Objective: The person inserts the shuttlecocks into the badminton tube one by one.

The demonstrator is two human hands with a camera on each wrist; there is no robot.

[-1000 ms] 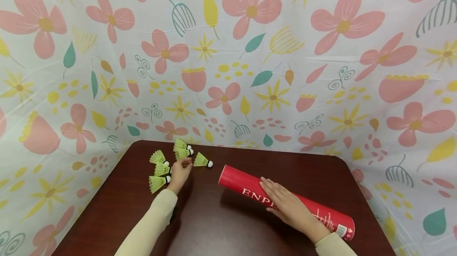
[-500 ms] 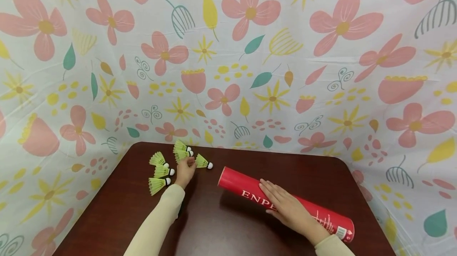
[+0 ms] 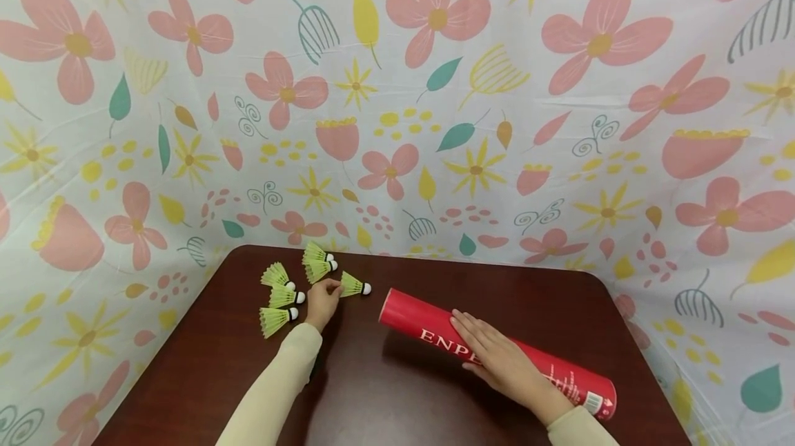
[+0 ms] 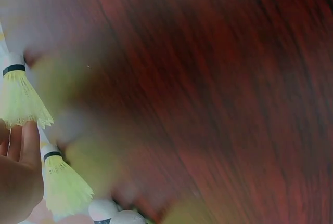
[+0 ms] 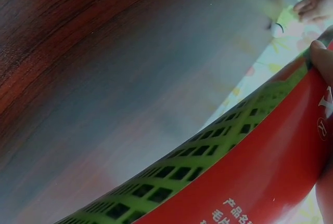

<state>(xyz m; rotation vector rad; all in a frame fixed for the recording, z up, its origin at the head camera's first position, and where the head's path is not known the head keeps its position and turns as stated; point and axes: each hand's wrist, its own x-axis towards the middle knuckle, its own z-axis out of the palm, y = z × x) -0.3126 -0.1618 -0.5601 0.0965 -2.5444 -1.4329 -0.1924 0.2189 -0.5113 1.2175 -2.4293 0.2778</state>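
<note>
In the head view my left hand (image 3: pixel 322 302) is at the far left part of the table. Its thumb and fingertips pinch the feather rim of a yellow shuttlecock (image 3: pixel 352 285), whose white cork points right. The left wrist view also has those fingertips at the skirt (image 4: pixel 23 102). My right hand (image 3: pixel 502 362) grips a red shuttlecock tube (image 3: pixel 413 311) with white lettering, fingers over its top and thumb along the near side. The tube slants down to the right, its end by the left hand pointing toward the shuttlecocks. A shadow falls below it.
Left of my left hand lie several more shuttlecocks, among them one nearest me (image 3: pixel 275 320); a pair (image 3: pixel 317 266) lies behind the hand. The dark brown table (image 3: pixel 385 398) ends at a floral cloth (image 3: pixel 397 156) behind and at both sides.
My left hand has moved slightly right, from beside the left shuttlecocks to the rim of the rightmost one. The right hand and tube have stayed nearly still.
</note>
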